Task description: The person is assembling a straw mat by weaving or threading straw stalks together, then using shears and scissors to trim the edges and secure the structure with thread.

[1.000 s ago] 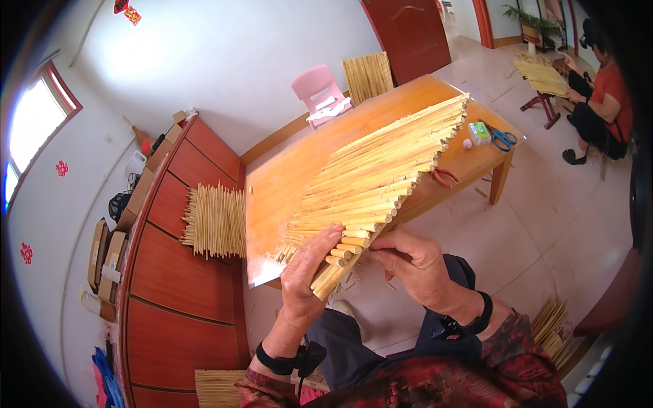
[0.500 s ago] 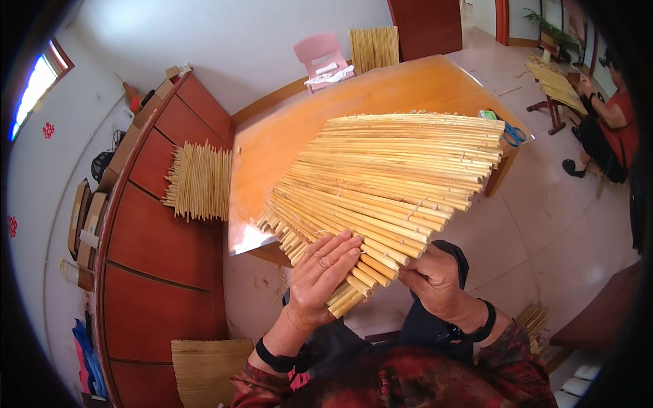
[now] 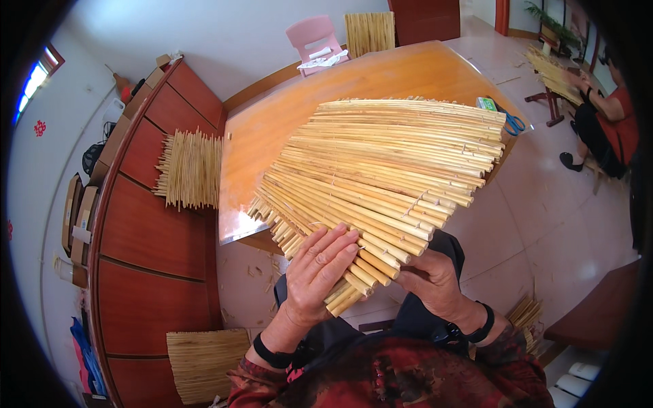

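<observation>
A fan-shaped mat of pale reed stalks [image 3: 381, 163], tied together with thin string, spreads over the table's near side and toward me. Across the mat's near left corner lies my left hand [image 3: 320, 272], its fingers pressed together on the stalks and its thumb hidden. My right hand [image 3: 432, 279] grips the mat's near right edge from below, with the fingers curled and partly out of sight under the stalk ends. At that near corner, a few short stalks overlap beneath the rest.
The orange table [image 3: 255, 143] bears blue scissors [image 3: 515, 124] and a small green-and-white box [image 3: 486, 104]. Bundled stalks [image 3: 190, 170] lean by the red cabinets [image 3: 156, 224]. Other mats stand behind a pink chair [image 3: 309, 34] and at lower left. A co-worker [image 3: 615, 112] sits at far right.
The whole view has shifted slightly, so the table and cabinets sit higher and farther left in it. Both hands keep nearly the same hold on the mat.
</observation>
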Tool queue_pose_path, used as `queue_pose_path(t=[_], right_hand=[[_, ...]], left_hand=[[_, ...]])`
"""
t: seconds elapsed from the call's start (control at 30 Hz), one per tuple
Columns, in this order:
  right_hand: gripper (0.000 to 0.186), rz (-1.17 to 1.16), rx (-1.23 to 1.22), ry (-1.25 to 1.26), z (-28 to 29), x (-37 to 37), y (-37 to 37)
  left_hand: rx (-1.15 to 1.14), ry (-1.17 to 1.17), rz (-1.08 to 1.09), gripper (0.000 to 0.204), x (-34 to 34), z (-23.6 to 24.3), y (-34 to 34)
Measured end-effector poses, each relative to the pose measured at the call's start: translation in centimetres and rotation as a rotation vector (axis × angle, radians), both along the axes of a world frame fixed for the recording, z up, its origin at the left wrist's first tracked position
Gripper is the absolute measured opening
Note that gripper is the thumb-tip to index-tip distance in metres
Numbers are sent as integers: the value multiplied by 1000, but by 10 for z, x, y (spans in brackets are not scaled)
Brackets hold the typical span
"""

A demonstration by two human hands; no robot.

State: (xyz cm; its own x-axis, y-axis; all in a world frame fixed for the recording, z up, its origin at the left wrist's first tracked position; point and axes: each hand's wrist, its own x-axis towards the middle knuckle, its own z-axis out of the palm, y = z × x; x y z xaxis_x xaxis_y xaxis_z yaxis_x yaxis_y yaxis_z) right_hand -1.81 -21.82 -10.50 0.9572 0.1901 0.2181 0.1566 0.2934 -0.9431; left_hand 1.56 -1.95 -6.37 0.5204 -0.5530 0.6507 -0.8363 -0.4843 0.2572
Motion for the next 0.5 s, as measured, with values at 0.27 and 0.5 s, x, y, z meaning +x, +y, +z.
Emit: queue_pose_path(t=[0.27, 0.5], right_hand=[[20, 16, -68, -42, 1, 0, -6], [19, -154, -229, -318, 15, 8, -3]], left_hand=[[20, -37, 11, 52, 4, -3, 1], [27, -34, 17, 51, 4, -1, 2]])
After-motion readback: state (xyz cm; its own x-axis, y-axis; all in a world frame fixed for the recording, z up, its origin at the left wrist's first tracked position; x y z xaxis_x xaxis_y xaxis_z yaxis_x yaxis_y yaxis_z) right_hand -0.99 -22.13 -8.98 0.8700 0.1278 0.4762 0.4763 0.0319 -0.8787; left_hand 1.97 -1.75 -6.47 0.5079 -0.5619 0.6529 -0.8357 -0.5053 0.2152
